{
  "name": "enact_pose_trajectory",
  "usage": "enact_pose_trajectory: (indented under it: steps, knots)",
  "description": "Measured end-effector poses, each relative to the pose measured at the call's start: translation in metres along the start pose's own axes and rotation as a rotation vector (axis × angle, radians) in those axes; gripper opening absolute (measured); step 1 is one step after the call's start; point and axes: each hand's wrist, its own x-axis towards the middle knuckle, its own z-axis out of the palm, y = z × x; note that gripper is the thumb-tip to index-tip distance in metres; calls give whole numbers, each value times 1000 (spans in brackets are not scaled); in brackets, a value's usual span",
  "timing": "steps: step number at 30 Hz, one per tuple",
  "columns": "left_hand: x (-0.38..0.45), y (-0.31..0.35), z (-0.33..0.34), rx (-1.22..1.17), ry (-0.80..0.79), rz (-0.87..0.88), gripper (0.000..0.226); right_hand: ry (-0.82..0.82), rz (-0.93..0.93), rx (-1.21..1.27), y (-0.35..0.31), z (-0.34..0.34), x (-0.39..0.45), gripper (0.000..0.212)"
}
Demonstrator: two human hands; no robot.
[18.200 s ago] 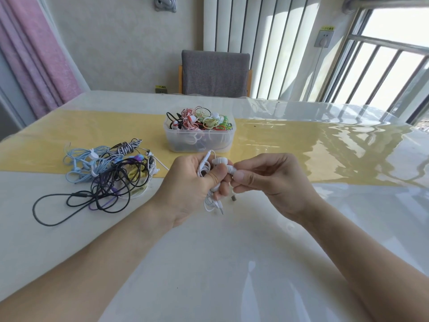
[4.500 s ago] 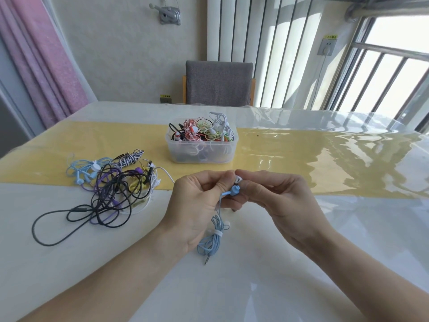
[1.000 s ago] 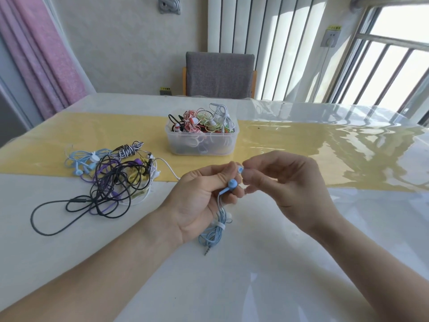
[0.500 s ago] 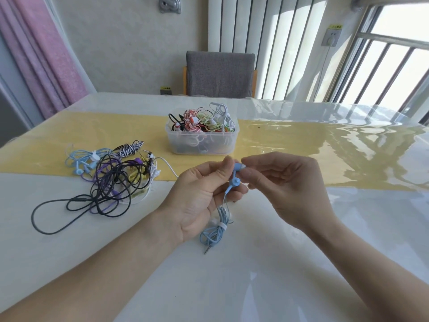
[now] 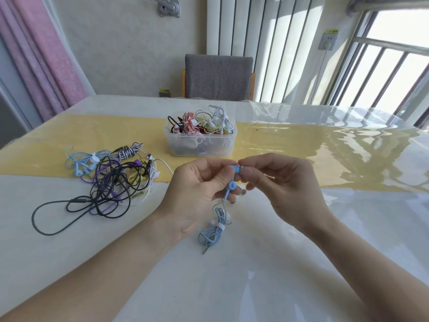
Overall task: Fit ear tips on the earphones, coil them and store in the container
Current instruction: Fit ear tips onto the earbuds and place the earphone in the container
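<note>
Holding the blue earphones (image 5: pixel 232 185) above the table (image 5: pixel 255 287), we pinch 1 earbud with our left hand (image 5: pixel 197 194), while our right hand (image 5: pixel 278 182) pinches the bud's upper end; the bundled cord hangs down to the tabletop, plug lowest. Our fingers hide the ear tip. Beyond the hands sits the clear container (image 5: pixel 200 145), heaped with coiled earphones, on a yellow runner (image 5: pixel 58 145). Left lies a tangled pile of earphones (image 5: pixel 109 177). A grey chair (image 5: pixel 218 76) stands behind.
</note>
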Motion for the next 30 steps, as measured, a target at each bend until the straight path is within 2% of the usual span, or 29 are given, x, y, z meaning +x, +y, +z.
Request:
enact_pose_trajectory:
  steps: [3,8,17,22,30]
  knots:
    - [0,-1,-1,-17,4,-9,23,20,-33,-28,2,2,-1,16]
    - [1,-2,-1,-20,5,12,22,44,-37,0,1,0,-1,10]
    - [1,-4,-2,22,-10,29,24,-84,29,108,8,-8,3,15]
    - [0,-5,-3,80,-38,18,6,-143,67,157,10,-9,2,16]
    - [-2,-2,-5,48,-61,-64,9,-163,62,145,7,-8,0,12]
